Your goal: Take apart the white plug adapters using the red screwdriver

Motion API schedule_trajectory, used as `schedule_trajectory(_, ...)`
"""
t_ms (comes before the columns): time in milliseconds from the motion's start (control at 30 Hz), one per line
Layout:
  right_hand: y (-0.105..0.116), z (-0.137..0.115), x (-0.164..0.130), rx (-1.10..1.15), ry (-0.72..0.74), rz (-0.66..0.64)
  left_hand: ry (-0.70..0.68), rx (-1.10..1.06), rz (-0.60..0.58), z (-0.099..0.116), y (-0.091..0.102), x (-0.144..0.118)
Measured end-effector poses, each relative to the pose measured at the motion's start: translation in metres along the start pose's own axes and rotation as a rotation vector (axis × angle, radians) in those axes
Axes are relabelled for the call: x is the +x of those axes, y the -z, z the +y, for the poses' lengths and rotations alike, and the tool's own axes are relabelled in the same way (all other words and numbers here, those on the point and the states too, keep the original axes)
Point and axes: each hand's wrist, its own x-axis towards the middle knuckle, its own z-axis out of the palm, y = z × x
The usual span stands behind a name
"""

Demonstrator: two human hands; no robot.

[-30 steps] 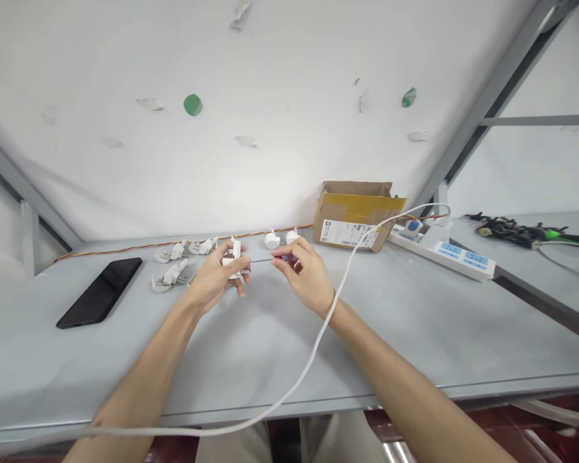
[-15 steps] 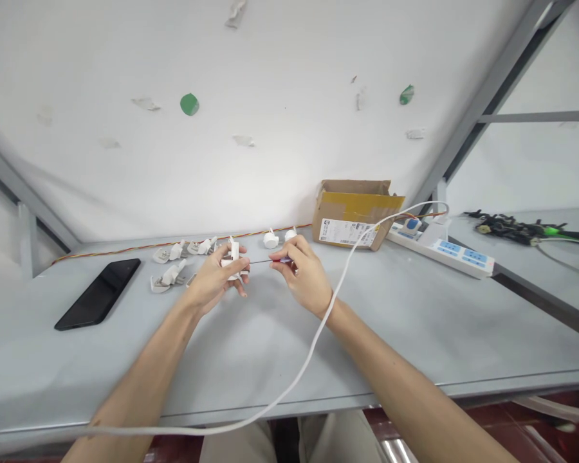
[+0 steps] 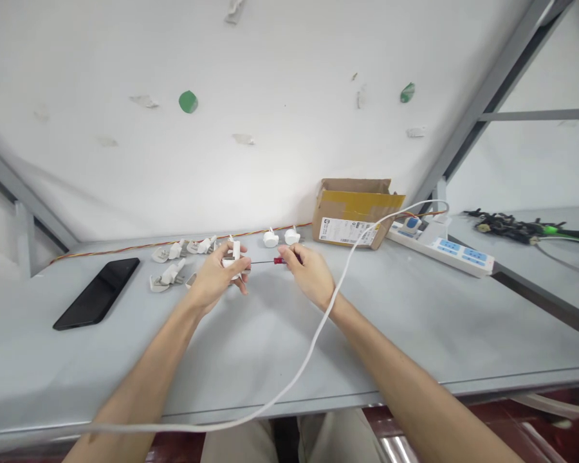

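Note:
My left hand [image 3: 215, 280] grips a small white plug part [image 3: 233, 255] above the grey table [image 3: 251, 347]. My right hand [image 3: 309, 273] holds a thin screwdriver with a red handle [image 3: 278, 260]; its metal shaft points left and its tip meets the white part. Several similar white plug parts [image 3: 170, 275] lie on the table just left of my left hand, and two round white ones [image 3: 271, 238] sit behind my hands. A white cable [image 3: 318, 328] drapes over my right wrist.
A black phone [image 3: 96, 301] lies at the left. A cardboard box [image 3: 354, 212] stands against the wall, with a white power strip [image 3: 444, 249] to its right. A red-yellow twisted wire [image 3: 125, 247] runs along the wall. Black cables [image 3: 506, 225] lie far right.
My right hand has slid slightly right along the screwdriver, so the red handle now shows. My left hand and the white part stay in place.

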Motion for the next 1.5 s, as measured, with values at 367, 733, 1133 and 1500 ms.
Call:
schedule_trajectory(367,-0.002,-0.001,-0.008,0.036,0.191,0.03,-0.009,-0.048,0.039,0.0,-0.003,-0.002)
schedule_trajectory(733,-0.004,0.003,-0.007,-0.015,0.379,0.033,0.036,-0.055,-0.016,-0.002,0.0,-0.002)
schedule_trajectory(1133,-0.005,0.001,-0.008,-0.128,0.504,0.075,0.045,-0.097,-0.007,-0.001,0.002,-0.001)
schedule_trajectory(1500,-0.004,0.001,-0.007,-0.288,0.13,0.011,0.035,-0.023,0.016,-0.002,0.001,-0.001)
